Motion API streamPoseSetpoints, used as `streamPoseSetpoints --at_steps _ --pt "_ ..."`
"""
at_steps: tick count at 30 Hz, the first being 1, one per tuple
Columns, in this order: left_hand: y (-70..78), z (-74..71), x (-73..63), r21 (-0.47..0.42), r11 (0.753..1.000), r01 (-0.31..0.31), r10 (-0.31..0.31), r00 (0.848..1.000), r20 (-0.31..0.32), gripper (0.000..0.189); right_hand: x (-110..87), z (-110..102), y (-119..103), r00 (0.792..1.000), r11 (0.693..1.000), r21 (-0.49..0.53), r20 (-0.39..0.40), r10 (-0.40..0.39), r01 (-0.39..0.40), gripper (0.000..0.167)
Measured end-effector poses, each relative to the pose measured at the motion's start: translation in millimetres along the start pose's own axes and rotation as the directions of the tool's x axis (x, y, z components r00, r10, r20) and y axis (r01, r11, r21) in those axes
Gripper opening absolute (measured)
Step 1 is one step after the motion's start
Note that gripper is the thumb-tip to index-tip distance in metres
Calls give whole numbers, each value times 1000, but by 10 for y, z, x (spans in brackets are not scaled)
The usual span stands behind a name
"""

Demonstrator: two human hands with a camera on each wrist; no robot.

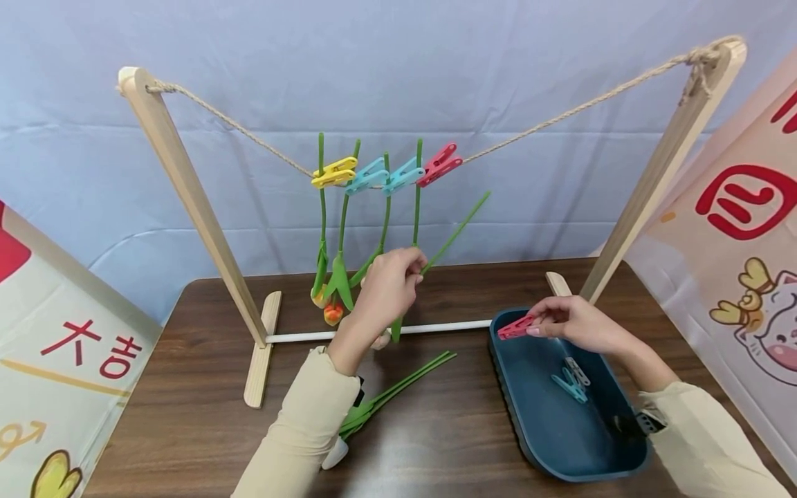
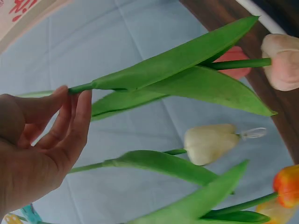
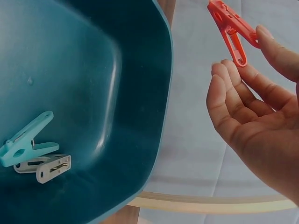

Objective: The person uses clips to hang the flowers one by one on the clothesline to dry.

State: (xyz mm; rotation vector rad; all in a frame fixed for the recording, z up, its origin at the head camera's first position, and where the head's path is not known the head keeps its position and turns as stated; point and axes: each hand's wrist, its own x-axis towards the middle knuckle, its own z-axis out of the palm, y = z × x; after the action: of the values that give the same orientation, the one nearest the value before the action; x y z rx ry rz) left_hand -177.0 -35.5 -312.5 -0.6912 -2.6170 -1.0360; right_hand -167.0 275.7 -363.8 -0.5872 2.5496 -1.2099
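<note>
My left hand [image 1: 391, 282] pinches the green stem of an artificial tulip [image 1: 461, 225], in front of the hanging flowers. The left wrist view shows its pale pink bloom [image 2: 282, 63] pointing away from the fingers. Over the far end of a dark blue basin [image 1: 519, 408], my right hand [image 1: 579, 321] holds a red clothespin [image 3: 229, 28] between thumb and fingers. Several tulips hang bloom-down from a twine rope [image 1: 529, 129], clipped by a yellow clothespin [image 1: 335, 173], two light blue clothespins [image 1: 403, 176] and a red one [image 1: 440, 164].
Inside the basin lie a light blue clothespin [image 1: 569, 385] and a grey clothespin [image 1: 578, 371]. More tulip stems [image 1: 411, 380] lie on the brown table [image 1: 461, 443], partly behind the left sleeve. Wooden posts [image 1: 193, 200] carry the rope, with a white bar [image 1: 448, 327] low between them.
</note>
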Motion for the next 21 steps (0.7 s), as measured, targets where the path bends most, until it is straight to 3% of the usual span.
streamPoseSetpoints --at_steps 8,13,21 --pt "110 -9 128 1 1000 21 -21 992 -126 9 22 -82 -102 1000 999 -31 -3 20 -20 24" --pt "162 -6 176 -3 999 46 -46 987 -157 9 86 -157 -238 999 996 -89 -54 -4 0 24" --pt "215 16 222 -27 999 31 -35 981 -193 9 237 -274 -599 993 991 -121 -100 -61 48 24"
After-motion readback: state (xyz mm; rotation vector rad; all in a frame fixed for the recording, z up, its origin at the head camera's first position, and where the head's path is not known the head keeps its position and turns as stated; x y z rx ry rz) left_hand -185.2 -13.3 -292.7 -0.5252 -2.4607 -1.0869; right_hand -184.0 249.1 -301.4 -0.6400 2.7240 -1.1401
